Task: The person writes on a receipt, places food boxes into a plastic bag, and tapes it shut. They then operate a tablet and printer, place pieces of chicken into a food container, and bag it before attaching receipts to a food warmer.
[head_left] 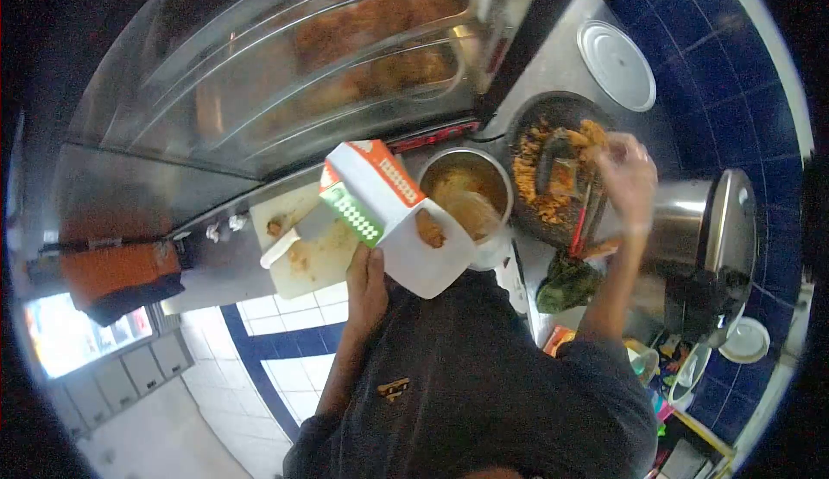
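Note:
My left hand [367, 287] grips the lower edge of an open paper food box [427, 263], white inside with orange and green printed sides. One brown piece of food [430, 230] lies in the box. My right hand [629, 177] is closed on a piece of golden-brown fried food [594, 133], above the right side of a dark stone mortar [574, 107]. In the mortar are orange-brown crumbs [548, 209], a dark pestle [546, 164] and a tool with a red handle [580, 224].
A metal pot [427, 164] of brownish liquid stands left of the mortar. A cutting board [324, 254] with a white-handled cleaver [281, 250] lies further left. Ahead is a glass food case [173, 107]. A round lid [617, 64], green cloth [567, 285] and steel cooker [691, 220] are at right.

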Demonstrator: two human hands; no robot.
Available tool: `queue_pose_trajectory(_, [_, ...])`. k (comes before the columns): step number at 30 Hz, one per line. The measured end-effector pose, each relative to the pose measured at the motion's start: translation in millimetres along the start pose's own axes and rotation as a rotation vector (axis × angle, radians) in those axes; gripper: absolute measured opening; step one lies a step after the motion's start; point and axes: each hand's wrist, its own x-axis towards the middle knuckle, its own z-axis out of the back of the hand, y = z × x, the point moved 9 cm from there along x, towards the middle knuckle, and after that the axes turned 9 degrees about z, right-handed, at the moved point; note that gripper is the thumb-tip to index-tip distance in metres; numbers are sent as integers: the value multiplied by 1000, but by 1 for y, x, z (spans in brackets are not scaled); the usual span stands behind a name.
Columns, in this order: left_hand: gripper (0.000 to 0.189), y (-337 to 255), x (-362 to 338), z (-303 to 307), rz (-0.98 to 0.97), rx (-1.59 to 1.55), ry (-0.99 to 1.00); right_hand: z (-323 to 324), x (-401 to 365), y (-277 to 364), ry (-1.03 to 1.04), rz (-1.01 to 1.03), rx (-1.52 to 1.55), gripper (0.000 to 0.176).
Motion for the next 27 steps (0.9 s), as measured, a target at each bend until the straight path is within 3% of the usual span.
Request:
queue_pose_trajectory(2, [24,6,3,4,10,25,-5,-24,-23,48,94,-88,773,22])
queue_pose_trajectory(4, [23,7,5,2,15,46,11,-39,-38,123,399,108,623,22])
queue_pose_trajectory(6, [20,5,4,-3,4,-159,63,-72,-62,181,587,344,767,22])
queue_pose_trajectory(7, [20,18,7,0,-46,-134,49,-87,-72,192,596,352,772,22])
queue_pose_trajectory(9, [20,16,3,4,-70,-126,-14,-89,-91,223,394,710,461,24])
queue_pose_trajectory(10, [20,12,1,9,-103,-118,-65,-88,-96,228,402,733,475,24])
queue_pose_trajectory(12, [21,15,-5,20,-94,-79,-100,-82,-88,208,241,424,559,26])
queue_pose_trajectory(14, [22,22,-8,38,-92,-42,-111,-87,-89,212,270,397,448,27])
queue_pose_trajectory(16, [23,31,-6,44,-77,-25,-62,-75,-101,221,141,532,259,24])
queue_pose_trajectory(17, [23,30,-6,48,-84,-26,-43,-86,-111,221,333,427,324,25])
queue_pose_trajectory(18, [22,25,-7,50,-105,-75,-13,-86,-120,220,315,407,305,25])
queue_pose_trajectory(20, [22,24,-5,55,-137,-131,82,-116,-149,205,485,170,440,25])
queue_pose_trajectory(22, [21,42,6,61,-85,-5,123,-119,-165,197,404,47,401,21])
queue_pose_trajectory(23, [22,39,6,56,9,-128,269,-104,-170,203,248,83,437,19])
queue_pose_trajectory(24, [28,33,12,55,-82,-15,362,-87,-178,208,95,113,454,17])
queue_pose_trajectory(25, [32,35,8,55,-48,-44,477,-81,-197,201,152,-73,401,22])
queue_pose_trajectory(27, [41,20,-5,48,-47,-112,663,-59,-242,192,52,-316,368,19])
